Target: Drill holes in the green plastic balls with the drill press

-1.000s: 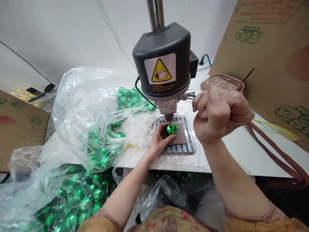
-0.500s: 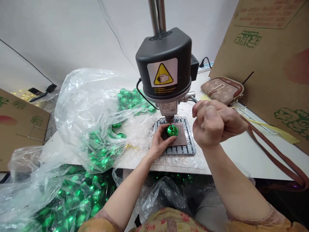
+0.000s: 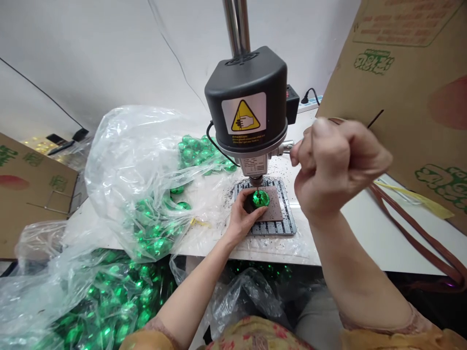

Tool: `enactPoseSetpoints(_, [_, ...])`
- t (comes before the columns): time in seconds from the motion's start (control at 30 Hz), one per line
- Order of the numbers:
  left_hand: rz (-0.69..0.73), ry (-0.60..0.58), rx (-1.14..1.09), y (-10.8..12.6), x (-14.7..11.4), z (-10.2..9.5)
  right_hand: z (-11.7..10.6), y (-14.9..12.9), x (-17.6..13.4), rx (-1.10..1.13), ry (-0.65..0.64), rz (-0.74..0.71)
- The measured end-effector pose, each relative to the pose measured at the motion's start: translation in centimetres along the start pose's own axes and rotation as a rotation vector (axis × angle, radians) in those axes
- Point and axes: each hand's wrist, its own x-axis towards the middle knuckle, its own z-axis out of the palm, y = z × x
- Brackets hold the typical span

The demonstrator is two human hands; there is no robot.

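My left hand (image 3: pixel 242 214) grips a shiny green faceted bead (image 3: pixel 261 198) between thumb and fingers. The bead rests on a brownish square pad (image 3: pixel 273 211) on the slotted metal base (image 3: pixel 290 221) of a small drill press (image 3: pixel 248 92). Directly over the bead's middle is the thin drill bit (image 3: pixel 257 189); whether its tip is inside the bead, I cannot tell. My right hand (image 3: pixel 335 165) is closed in a fist around the feed lever at the press's right side. The fist hides most of that lever; its hub (image 3: pixel 286 147) shows.
Clear plastic bags (image 3: pixel 120 146) with many green beads (image 3: pixel 156 233) lie at the left, on the table and below its edge. Dark shavings surround the base. A cardboard box (image 3: pixel 412 87) stands at right, with a brown strap (image 3: pixel 408 221) before it. A second box (image 3: pixel 32 194) is far left.
My right fist has risen and come nearer to the camera, now covering most of the patterned purse behind it. My left hand and the green bead have stayed in place.
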Motion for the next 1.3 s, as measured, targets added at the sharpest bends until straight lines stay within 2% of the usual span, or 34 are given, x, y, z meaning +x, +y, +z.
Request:
enactPoseSetpoints(0.1, [0.134,0.198,0.24,0.9,-2.3,-0.1,0.9,-0.8,1.6,-0.056,-0.033,0.066])
enactPoseSetpoints(0.17, [0.348,0.234,0.372,0.8,-5.3,-0.6,1.0,-0.9,2.1,-0.07,-0.047,0.074])
enactPoseSetpoints(0.2, [0.484,0.186,0.407,0.4,-7.1,-1.0,1.0,-0.8,2.1,-0.061,-0.052,0.069])
enactPoseSetpoints(0.23, [0.633,0.091,0.423,-0.3,-9.0,-1.3,1.0,-0.7,2.1,-0.047,-0.054,0.057])
enactPoseSetpoints(0.3, [0.835,-0.163,0.468,-2.1,-12.6,-1.6,1.0,-0.5,2.1,-0.02,-0.048,0.04])
enactPoseSetpoints(0.33, [0.854,-0.286,0.512,-3.1,-14.1,-1.7,1.0,-0.4,2.0,-0.01,-0.041,0.039])
enactPoseSetpoints(0.4, [0.731,-0.434,0.646,-4.7,-16.3,-1.5,1.1,-0.3,1.9,-0.001,-0.018,0.042])
enactPoseSetpoints(0.47, [0.617,-0.438,0.737,-5.4,-17.2,-1.4,1.1,-0.4,2.0,0.011,0.007,0.048])
enactPoseSetpoints(0.5, [0.643,-0.411,0.746,-5.2,-17.2,-1.6,1.1,-0.3,2.0,0.02,0.011,0.058])
enactPoseSetpoints(0.57, [0.847,-0.329,0.711,-3.9,-16.0,-2.8,0.9,-0.1,2.1,0.042,0.005,0.074])
enactPoseSetpoints(0.63, [1.008,-0.181,0.711,-1.7,-13.3,-5.2,0.7,0.2,2.1,0.072,-0.022,0.064])
enactPoseSetpoints(0.67, [0.965,-0.068,0.757,-0.5,-11.3,-6.9,0.6,0.3,2.1,0.086,-0.026,0.055])
enactPoseSetpoints(0.7, [0.815,0.051,0.843,0.7,-9.1,-8.7,0.6,0.4,2.1,0.094,-0.032,0.057])
enactPoseSetpoints(0.73, [0.577,0.149,0.958,1.7,-6.8,-10.6,0.6,0.4,2.1,0.098,-0.024,0.06])
enactPoseSetpoints(0.77, [0.29,0.175,1.091,2.6,-4.5,-12.5,0.7,0.3,2.0,0.095,-0.013,0.07])
enactPoseSetpoints(0.8, [-0.006,0.139,1.217,3.2,-2.4,-14.3,0.8,0.2,1.9,0.088,0.0,0.08])
enactPoseSetpoints(0.83, [-0.243,0.079,1.294,3.5,-0.6,-15.9,0.8,0.0,1.9,0.076,0.012,0.086])
enactPoseSetpoints(0.9, [-0.417,0.019,1.323,3.5,1.7,-18.3,1.0,-0.3,1.8,0.044,0.012,0.089])
enactPoseSetpoints(1.0, [-0.423,-0.019,1.273,2.6,2.7,-19.7,1.0,-0.5,1.8,-0.006,-0.004,0.078])
enactPoseSetpoints(1.1, [-0.353,-0.039,1.211,2.2,2.7,-19.8,1.0,-0.3,1.9,0.014,0.009,0.03])
enactPoseSetpoints(1.17, [-0.292,-0.049,1.186,2.7,2.9,-19.7,0.9,-0.2,2.0,0.027,0.012,0.009])
enactPoseSetpoints(1.23, [-0.189,-0.033,1.134,3.7,3.0,-19.4,0.9,-0.1,2.0,0.015,-0.001,0.013])
enactPoseSetpoints(1.3, [-0.018,0.012,0.986,4.8,3.0,-18.5,0.8,-0.1,1.9,0.006,-0.018,0.029])
